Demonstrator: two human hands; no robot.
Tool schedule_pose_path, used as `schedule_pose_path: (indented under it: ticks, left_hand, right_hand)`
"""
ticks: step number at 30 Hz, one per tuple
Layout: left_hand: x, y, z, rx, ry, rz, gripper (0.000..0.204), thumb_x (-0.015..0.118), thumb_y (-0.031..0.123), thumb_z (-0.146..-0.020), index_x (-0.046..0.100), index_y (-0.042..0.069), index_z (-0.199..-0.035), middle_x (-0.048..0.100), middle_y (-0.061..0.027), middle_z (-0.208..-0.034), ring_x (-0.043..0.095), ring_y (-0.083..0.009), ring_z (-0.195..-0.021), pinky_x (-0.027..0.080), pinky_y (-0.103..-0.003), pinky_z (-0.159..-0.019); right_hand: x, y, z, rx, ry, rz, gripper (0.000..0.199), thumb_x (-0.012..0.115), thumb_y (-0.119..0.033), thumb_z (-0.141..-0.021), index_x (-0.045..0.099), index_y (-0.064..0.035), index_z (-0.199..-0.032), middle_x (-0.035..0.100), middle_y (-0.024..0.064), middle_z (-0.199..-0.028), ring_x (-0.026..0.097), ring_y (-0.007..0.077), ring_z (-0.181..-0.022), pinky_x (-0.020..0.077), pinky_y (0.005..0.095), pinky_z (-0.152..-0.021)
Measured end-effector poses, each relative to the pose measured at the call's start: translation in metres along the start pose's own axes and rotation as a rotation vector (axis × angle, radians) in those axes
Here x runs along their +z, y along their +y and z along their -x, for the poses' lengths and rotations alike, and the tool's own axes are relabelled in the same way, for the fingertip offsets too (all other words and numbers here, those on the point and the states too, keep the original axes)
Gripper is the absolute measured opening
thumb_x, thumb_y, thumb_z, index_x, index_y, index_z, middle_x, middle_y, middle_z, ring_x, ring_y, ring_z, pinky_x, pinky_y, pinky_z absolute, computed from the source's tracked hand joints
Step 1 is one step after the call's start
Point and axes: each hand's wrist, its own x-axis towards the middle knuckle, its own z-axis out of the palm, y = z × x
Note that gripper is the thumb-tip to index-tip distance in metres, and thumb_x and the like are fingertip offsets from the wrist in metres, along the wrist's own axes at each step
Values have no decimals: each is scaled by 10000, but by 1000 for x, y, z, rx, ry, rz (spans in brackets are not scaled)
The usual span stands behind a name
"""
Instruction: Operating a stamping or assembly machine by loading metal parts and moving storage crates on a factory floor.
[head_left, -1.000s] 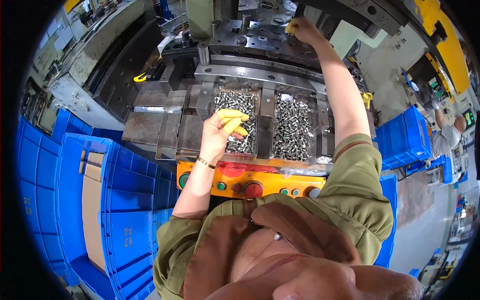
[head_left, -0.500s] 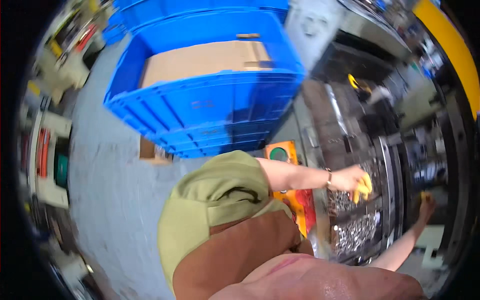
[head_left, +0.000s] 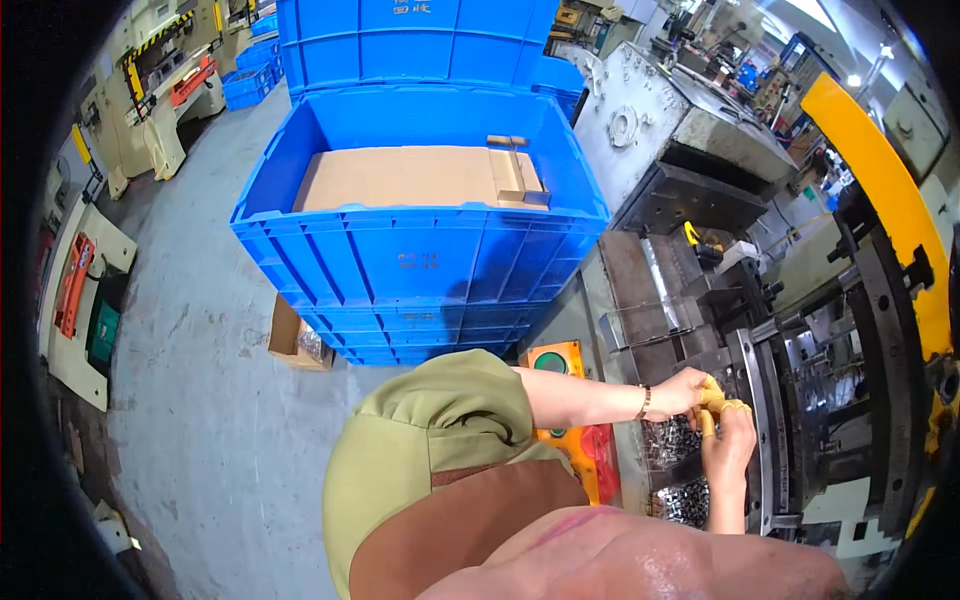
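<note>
My left hand (head_left: 680, 392), with a bracelet at its wrist, and my right hand (head_left: 732, 440) meet in front of the press (head_left: 800, 410). Yellow covers (head_left: 712, 396) wrap several fingertips. The fingers of both hands are bent and pinched together; whatever may be between them is too small or hidden to make out. Beneath the hands lies a heap of small shiny metal pieces (head_left: 685, 502) on the press bed. A dark bar crosses that heap.
Stacked blue crates (head_left: 400, 265) stand ahead; cardboard (head_left: 400, 178) and a bent metal part (head_left: 520, 190) lie in the top one. An orange control box (head_left: 590, 462) with a green button sits left of the press. A yellow machine guard (head_left: 890, 200) rises at right.
My right hand has come back from inside the press on the right to meet my left hand. My left hand stays over the metal pieces. The view has tilted up.
</note>
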Motion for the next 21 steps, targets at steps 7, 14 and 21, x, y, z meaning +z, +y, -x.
schedule_pose_path:
  ticks: [7,14,21]
  left_hand:
    - [-5,2,5,79,-23,110,119,538,18,-884,595,0,-987,665,-129,-830,662,-210,-627,569,-278,-489]
    - [-4,2,-1,-89,-50,67,227,519,76,-931,582,-10,-1131,685,-147,-889,676,-207,-649,542,-238,-498]
    - [-1,2,-2,-26,-140,-95,283,538,161,-955,581,5,-1186,700,-152,-901,682,-188,-652,522,-217,-516]
  right_hand:
    - [14,13,1,-48,115,-135,229,690,-94,-692,658,-71,-918,618,98,-816,596,286,-759,487,358,-700]
    - [-2,88,-8,54,347,-266,145,653,-5,-766,645,-29,-908,643,72,-824,586,217,-679,479,299,-624]
    - [-18,221,-34,493,453,-91,136,627,-50,-811,679,-55,-937,702,60,-865,620,233,-699,488,323,-643]
